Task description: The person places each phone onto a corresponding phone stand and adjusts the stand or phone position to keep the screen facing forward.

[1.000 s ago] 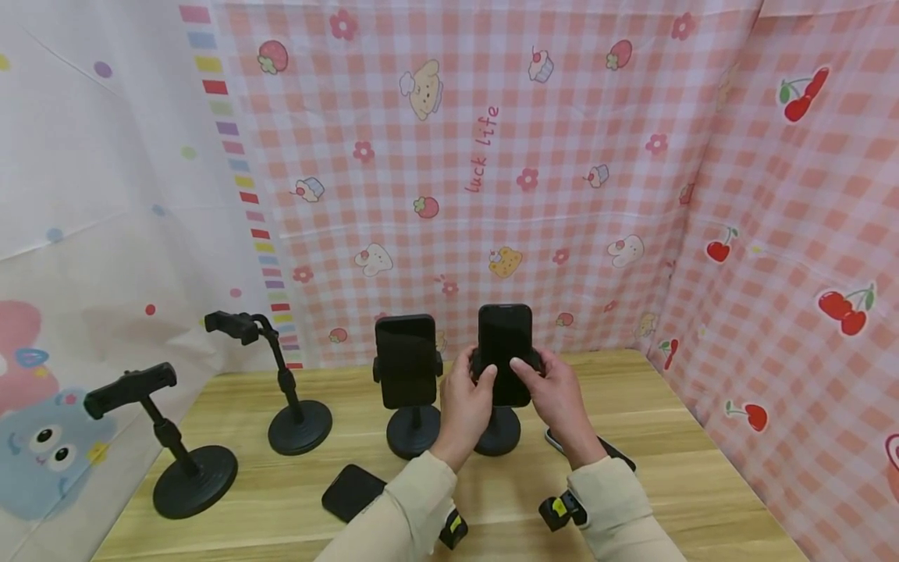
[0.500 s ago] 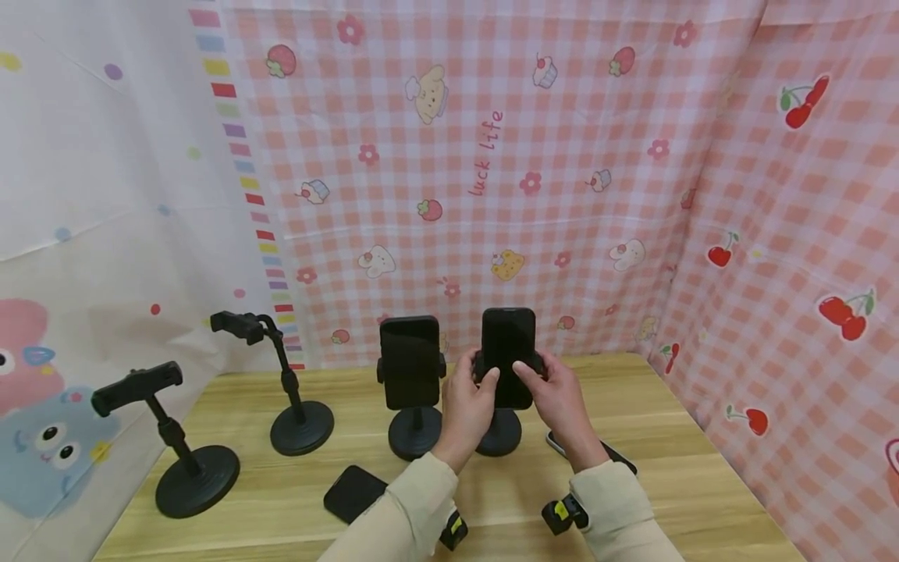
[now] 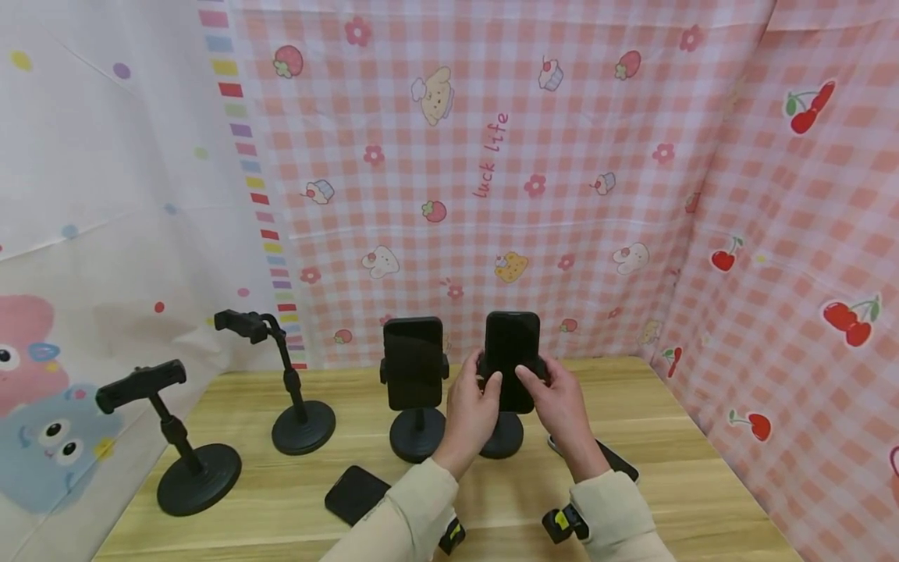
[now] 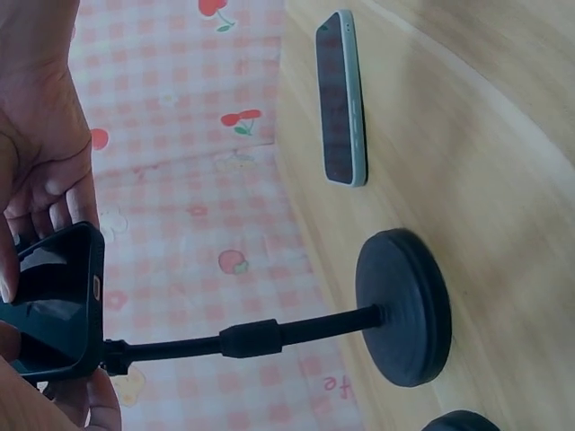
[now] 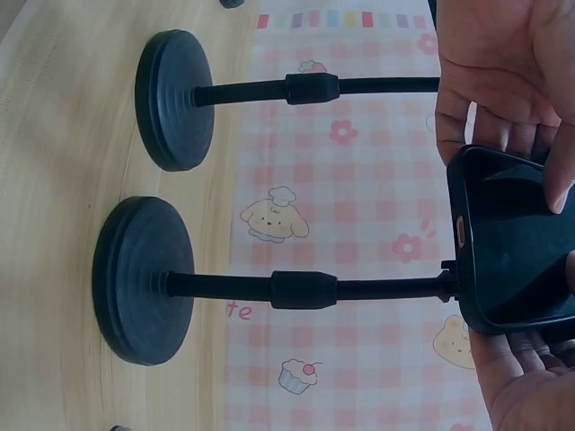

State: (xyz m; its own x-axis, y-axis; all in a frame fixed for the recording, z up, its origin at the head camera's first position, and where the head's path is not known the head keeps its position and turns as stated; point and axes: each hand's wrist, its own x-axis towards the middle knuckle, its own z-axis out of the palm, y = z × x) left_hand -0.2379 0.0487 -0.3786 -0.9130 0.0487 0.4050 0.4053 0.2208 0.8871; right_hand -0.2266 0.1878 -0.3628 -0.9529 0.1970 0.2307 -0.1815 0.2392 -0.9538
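A black-cased phone (image 3: 512, 339) stands upright, screen toward me, on a black phone stand with a round base (image 3: 502, 439). My left hand (image 3: 470, 417) grips the phone's left side, its thumb over the front and fingers behind. On the opposite side my right hand (image 3: 559, 406) grips in the same way, thumb on the lower screen. In the right wrist view, the stand's pole (image 5: 377, 289) meets the phone (image 5: 517, 242) from below. The stand's clamp is mostly hidden behind hands and phone.
Another phone (image 3: 413, 363) sits in a stand just left. Two stands without phones, one nearer (image 3: 198, 480) and one farther (image 3: 303, 428), are at left. A dark phone (image 3: 354, 493) lies by my left forearm; a light-edged phone (image 4: 341, 99) lies at right. Patterned cloth (image 3: 393, 226) hangs behind.
The head view has shifted slightly, so everything sits a little to the right. Both hands keep their hold on the phone with barely any movement.
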